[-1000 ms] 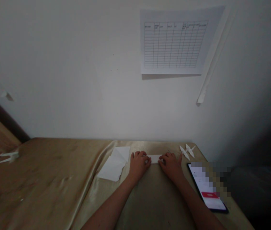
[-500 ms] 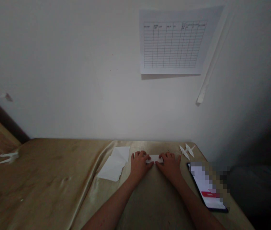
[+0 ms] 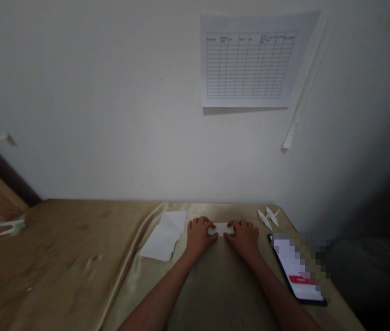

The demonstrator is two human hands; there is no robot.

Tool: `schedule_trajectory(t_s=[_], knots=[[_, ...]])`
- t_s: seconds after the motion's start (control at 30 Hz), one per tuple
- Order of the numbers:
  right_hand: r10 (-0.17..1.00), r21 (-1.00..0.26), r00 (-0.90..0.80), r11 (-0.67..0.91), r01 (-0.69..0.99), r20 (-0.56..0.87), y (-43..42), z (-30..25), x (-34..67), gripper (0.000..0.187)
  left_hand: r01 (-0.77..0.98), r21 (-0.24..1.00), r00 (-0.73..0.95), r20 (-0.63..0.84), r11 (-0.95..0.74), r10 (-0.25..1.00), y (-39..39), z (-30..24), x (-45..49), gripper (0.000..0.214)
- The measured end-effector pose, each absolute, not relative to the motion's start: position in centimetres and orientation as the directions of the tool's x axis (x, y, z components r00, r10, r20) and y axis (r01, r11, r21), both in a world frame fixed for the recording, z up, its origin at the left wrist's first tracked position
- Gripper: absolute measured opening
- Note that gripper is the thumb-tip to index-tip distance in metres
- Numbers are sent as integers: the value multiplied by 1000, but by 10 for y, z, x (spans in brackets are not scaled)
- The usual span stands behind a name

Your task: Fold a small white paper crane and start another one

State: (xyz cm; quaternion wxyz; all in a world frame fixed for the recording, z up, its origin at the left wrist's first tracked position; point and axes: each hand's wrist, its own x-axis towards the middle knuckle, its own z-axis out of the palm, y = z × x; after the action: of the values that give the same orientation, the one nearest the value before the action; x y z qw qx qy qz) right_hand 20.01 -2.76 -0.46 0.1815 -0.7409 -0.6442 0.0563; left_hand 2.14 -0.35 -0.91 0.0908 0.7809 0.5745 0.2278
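Observation:
A small folded piece of white paper (image 3: pixel 221 229) lies on the cloth-covered table between my hands. My left hand (image 3: pixel 199 234) grips its left end with thumb and fingers. At the right end, my right hand (image 3: pixel 245 235) holds it the same way, fingers bent. The paper's middle shows between the thumbs, while both ends are covered by my fingers. Left of my left hand rests a stack of white paper sheets (image 3: pixel 163 236). Beyond my right hand, two white folded paper cranes (image 3: pixel 268 218) lie side by side.
A phone (image 3: pixel 295 271) with a lit screen lies at the table's right edge. More folded white paper shapes (image 3: pixel 10 226) sit on the left of the gold tablecloth (image 3: pixel 77 266). A printed table sheet (image 3: pixel 250 64) hangs on the wall behind.
My thumbs have drawn slightly apart, and more of the folded paper's middle shows between them. Both hands keep their hold; the other things stay in place.

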Motion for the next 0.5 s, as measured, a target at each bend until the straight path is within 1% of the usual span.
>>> schedule_trajectory(t_s=[0.17, 0.33, 0.5], knots=[[983, -374, 155, -107, 921, 101, -25, -6, 207, 27, 842, 429, 242, 240, -326, 940, 0, -12, 16, 27], [988, -405, 144, -108, 908, 59, -23, -5, 212, 26, 819, 459, 288, 187, -343, 939, 8, -16, 6, 30], [989, -411, 137, -104, 906, 53, -21, -7, 219, 27, 794, 481, 328, 178, -373, 928, 14, -18, -3, 33]])
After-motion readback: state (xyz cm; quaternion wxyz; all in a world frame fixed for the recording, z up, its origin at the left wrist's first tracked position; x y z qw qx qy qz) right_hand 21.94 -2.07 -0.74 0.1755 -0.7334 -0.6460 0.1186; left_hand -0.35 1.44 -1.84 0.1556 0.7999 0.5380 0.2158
